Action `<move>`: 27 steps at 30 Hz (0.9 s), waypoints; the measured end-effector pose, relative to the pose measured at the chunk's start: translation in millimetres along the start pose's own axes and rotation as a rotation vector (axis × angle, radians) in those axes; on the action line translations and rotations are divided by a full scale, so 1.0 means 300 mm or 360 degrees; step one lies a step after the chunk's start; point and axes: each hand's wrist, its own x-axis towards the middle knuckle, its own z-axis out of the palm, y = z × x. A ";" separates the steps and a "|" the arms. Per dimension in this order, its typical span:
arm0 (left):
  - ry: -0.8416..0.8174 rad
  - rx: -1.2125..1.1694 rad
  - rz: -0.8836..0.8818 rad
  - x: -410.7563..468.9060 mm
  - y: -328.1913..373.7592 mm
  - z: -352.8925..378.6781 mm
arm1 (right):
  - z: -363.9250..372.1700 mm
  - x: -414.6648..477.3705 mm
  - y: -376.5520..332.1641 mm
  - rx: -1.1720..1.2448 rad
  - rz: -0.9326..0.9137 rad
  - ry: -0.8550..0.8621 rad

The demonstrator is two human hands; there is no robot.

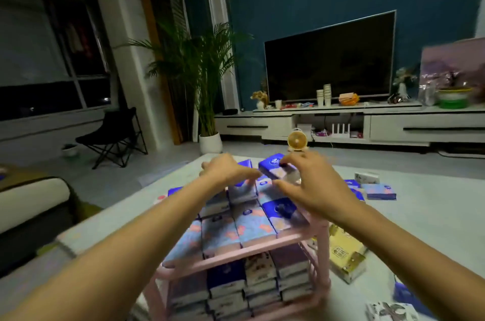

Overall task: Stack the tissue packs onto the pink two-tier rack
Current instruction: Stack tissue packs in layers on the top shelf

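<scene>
- We see the pink two-tier rack [249, 250] in the lower middle of the frame, standing on the pale tabletop [420, 229]. Its lower tier is packed with stacked tissue packs, and its upper tier is covered with a layer of them.
- The right hand [312, 184] is curled round a dark blue tissue pack [271, 166], fingers over its top and thumb beneath. It holds the pack tilted above the far end of the upper tier.
- The left hand [228, 170] reaches long-fingered over the far row, its tips close to the held pack. Blur hides whether it grips anything or only steadies the row, so we cannot tell.
- We judge the step in hand to be setting this pack down as the start of a second layer on the upper tier.
- Next, we think the pack needs levelling and lowering flat onto the packs below, square with their edges, before the fingers let go.
- Loose tissue packs [380, 191] lie on the tabletop right of centre, and a yellow pack [346, 255] lies just beside the rack, so more remain to be stacked.
</scene>
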 end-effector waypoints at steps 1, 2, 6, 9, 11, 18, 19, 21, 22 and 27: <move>0.0054 0.0075 0.0007 0.007 -0.012 0.019 | 0.013 0.008 -0.007 -0.0093 0.0020 -0.0032; 0.0097 0.0159 0.0016 0.008 -0.020 0.030 | 0.023 0.015 -0.014 -0.0170 0.0039 -0.0054; 0.0213 0.0524 0.0099 -0.005 -0.059 0.056 | 0.051 0.024 -0.045 -0.0388 0.0064 -0.0246; 0.0100 0.0514 0.0137 -0.006 -0.105 0.041 | 0.057 0.022 -0.042 -0.0322 0.0068 -0.0424; 0.0066 0.0471 0.0168 -0.002 -0.139 0.014 | 0.055 0.030 -0.030 -0.0125 0.0105 -0.0448; 0.0000 0.0554 0.0205 -0.027 -0.237 0.000 | 0.064 0.060 -0.026 -0.0208 0.0065 -0.0445; 0.0010 0.0535 0.0203 -0.029 -0.242 0.003 | 0.068 0.058 -0.029 -0.0225 0.0051 -0.0442; 0.0034 0.0518 0.0204 -0.026 -0.243 0.006 | 0.073 0.053 -0.033 -0.0189 0.0050 -0.0441; 0.0040 0.0527 0.0208 -0.025 -0.241 0.008 | 0.074 0.053 -0.031 -0.0161 0.0057 -0.0442; 0.0080 0.0527 0.0226 -0.030 -0.246 0.015 | 0.075 0.045 -0.020 -0.0064 0.0069 -0.0445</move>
